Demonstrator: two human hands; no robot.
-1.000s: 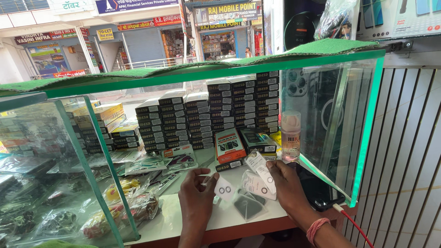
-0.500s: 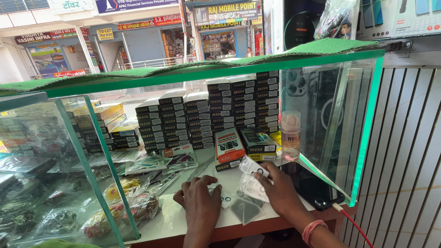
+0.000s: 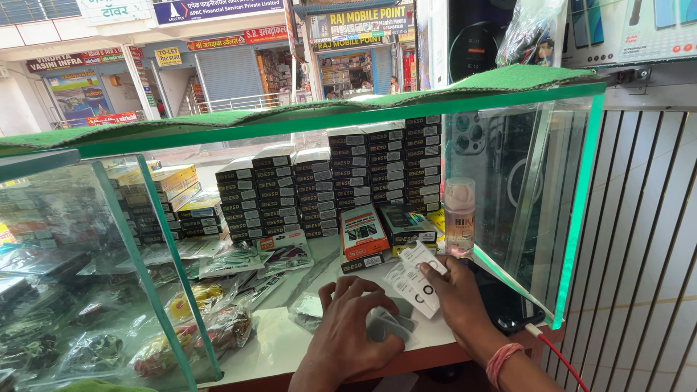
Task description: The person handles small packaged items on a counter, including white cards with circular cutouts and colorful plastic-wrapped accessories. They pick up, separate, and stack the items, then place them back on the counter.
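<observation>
While white packets (image 3: 415, 279) are pinched by the right hand (image 3: 459, 301) and a grey pouch (image 3: 385, 324) is pressed under the curled fingers of the left hand (image 3: 347, 335) (both beside the spray bottle (image 3: 459, 216)), the bottle could be toppled by 1 careless sweep.

I am looking through a green-edged glass display case (image 3: 523, 196) standing on a white table (image 3: 268, 341). Daylight is flooding the street of shuttered shopfronts (image 3: 225, 72) beyond, and a slatted grey wall (image 3: 646, 239) is running along my right.

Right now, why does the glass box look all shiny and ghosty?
Head view: daylight from the street reflects in the green-edged glass display case, leaving pale ghost shapes on its right pane; the stacked dark boxes stay sharp; the left hand and right hand are slightly soft; straight edges bow a little toward the frame sides.
</observation>
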